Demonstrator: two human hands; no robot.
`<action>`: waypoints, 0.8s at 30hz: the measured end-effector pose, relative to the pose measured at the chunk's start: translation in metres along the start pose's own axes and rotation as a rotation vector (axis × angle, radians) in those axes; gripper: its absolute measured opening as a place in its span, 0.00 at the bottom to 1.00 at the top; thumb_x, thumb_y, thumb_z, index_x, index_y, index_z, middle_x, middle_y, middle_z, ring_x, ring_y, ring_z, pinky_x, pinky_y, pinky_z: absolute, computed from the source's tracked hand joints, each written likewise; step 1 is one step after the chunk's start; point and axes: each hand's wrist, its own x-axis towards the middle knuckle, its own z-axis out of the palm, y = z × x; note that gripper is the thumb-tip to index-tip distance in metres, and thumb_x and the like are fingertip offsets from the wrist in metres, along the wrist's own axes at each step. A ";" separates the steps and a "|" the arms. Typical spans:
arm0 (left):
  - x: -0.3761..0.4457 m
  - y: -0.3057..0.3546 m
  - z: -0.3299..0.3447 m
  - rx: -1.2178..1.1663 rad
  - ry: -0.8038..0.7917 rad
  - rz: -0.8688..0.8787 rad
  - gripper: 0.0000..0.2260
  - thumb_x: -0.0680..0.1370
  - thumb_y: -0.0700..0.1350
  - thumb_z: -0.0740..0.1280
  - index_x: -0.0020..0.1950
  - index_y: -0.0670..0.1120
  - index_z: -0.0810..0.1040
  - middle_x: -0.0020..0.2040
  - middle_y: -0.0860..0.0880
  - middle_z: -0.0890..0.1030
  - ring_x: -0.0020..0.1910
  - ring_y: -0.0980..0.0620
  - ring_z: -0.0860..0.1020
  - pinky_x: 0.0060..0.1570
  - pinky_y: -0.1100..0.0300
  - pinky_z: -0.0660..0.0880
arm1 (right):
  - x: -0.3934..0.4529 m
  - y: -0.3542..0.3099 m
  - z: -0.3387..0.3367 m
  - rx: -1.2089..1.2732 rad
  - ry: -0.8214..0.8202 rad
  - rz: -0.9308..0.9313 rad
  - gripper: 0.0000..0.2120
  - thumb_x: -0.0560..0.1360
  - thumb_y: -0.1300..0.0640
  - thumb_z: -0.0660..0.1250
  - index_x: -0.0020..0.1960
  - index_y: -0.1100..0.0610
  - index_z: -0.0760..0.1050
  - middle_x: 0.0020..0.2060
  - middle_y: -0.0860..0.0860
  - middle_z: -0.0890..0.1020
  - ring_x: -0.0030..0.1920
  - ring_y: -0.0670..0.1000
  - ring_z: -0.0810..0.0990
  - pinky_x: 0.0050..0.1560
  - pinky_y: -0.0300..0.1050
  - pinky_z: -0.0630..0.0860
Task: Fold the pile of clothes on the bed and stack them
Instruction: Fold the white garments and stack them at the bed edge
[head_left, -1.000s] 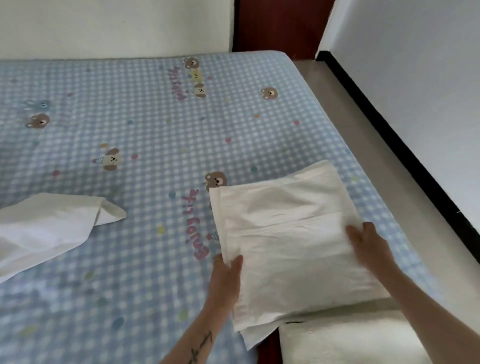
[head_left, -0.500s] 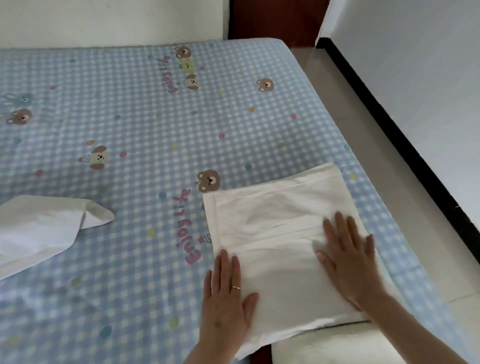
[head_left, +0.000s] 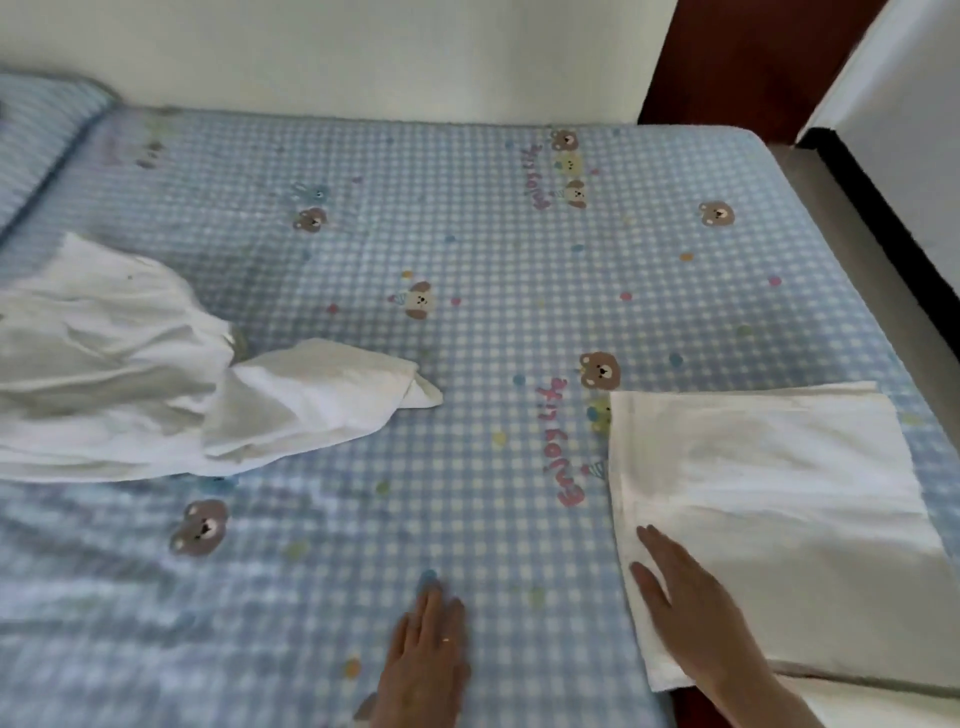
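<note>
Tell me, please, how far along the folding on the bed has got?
Done: one folded white cloth lies flat at the bed's right edge. In hand: nothing gripped; the right hand rests open on it, the left hand on the sheet. Left: the rumpled white pile.

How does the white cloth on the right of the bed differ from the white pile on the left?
The folded cloth lies flat as a neat rectangle; the unfolded pile is crumpled and heaped. The folded cloth sits at the bed's right near corner, the pile at the left edge. The right hand rests on the folded cloth; no hand touches the pile, and the left hand lies flat on the bedsheet. Both are white fabric.
</note>
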 end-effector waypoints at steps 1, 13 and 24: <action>-0.026 -0.040 -0.006 0.021 0.011 -0.046 0.37 0.68 0.57 0.55 0.76 0.51 0.51 0.78 0.46 0.44 0.76 0.56 0.40 0.67 0.61 0.57 | -0.001 -0.031 0.015 0.040 -0.054 -0.046 0.24 0.80 0.48 0.57 0.74 0.49 0.60 0.73 0.45 0.64 0.72 0.45 0.65 0.69 0.39 0.61; -0.205 -0.374 -0.111 0.267 -0.201 -0.551 0.20 0.57 0.54 0.67 0.37 0.38 0.80 0.29 0.40 0.81 0.23 0.46 0.80 0.14 0.57 0.72 | 0.059 -0.390 0.166 -0.112 -0.128 -0.547 0.25 0.81 0.50 0.54 0.76 0.52 0.54 0.75 0.49 0.60 0.73 0.48 0.62 0.66 0.41 0.65; -0.101 -0.588 -0.162 0.262 0.057 -0.530 0.30 0.56 0.28 0.76 0.58 0.33 0.78 0.57 0.30 0.78 0.54 0.31 0.78 0.49 0.40 0.77 | 0.132 -0.520 0.278 -0.512 -0.084 -0.619 0.33 0.79 0.55 0.56 0.77 0.53 0.41 0.77 0.53 0.44 0.77 0.52 0.46 0.75 0.48 0.48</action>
